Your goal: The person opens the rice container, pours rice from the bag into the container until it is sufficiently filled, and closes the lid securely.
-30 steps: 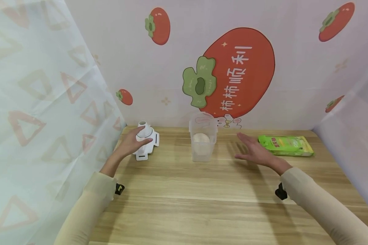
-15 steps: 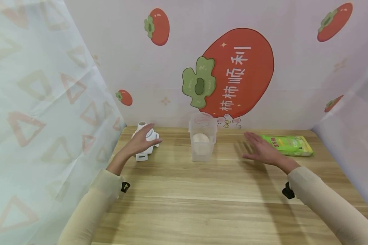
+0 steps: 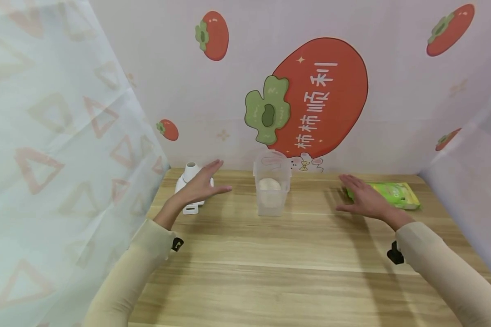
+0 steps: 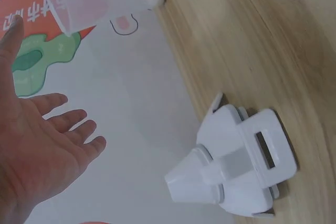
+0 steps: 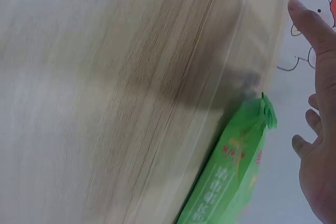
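Note:
My left hand (image 3: 198,186) hovers with fingers spread, holding nothing, beside a white plastic piece (image 3: 191,170). In the left wrist view that white piece (image 4: 236,166) has a cone-shaped spout and a slotted tab. At the middle back stands a translucent plastic container (image 3: 272,206) with a pale heap inside that looks like grains. My right hand (image 3: 364,199), thumb apart from its fingers, hovers over the left end of a green and yellow bag (image 3: 398,195) lying flat. The right wrist view shows the bag's gathered green end (image 5: 265,111) apart from my fingers.
A wooden table (image 3: 266,277) meets a printed back wall (image 3: 212,100) with persimmon pictures. White patterned sheets rise along the left side (image 3: 65,181) and the right side (image 3: 480,159).
My left hand has moved rightward past the white piece. The right hand has also shifted right and covers more of the bag. The container stays where it was.

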Tool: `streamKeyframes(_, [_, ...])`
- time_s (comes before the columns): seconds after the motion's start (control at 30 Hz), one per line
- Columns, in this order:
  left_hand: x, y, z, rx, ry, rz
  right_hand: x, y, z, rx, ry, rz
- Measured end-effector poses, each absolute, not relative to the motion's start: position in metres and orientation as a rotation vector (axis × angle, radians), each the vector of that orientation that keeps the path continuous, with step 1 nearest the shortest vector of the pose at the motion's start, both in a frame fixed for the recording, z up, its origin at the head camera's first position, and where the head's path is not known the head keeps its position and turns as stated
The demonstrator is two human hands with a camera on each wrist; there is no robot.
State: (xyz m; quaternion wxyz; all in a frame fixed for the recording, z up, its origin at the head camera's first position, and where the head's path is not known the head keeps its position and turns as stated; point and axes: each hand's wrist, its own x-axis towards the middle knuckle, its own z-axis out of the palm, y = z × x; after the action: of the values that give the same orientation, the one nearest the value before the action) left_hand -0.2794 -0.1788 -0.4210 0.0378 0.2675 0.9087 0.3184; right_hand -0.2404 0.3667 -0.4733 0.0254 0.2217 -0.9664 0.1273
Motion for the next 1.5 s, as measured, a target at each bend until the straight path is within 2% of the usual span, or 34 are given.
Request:
streamKeyframes(1.13, [-0.278,-0.111,-0.417,0.933,2.746,0.879,-0.245,0.439,-0.473,0.594,-3.09,0.342])
streamKeyframes(1.5, [-0.28,-0.096,-0.418,0.949,2.746,0.867,-0.244,0.454,-0.469,0.473,-3.175,0.389])
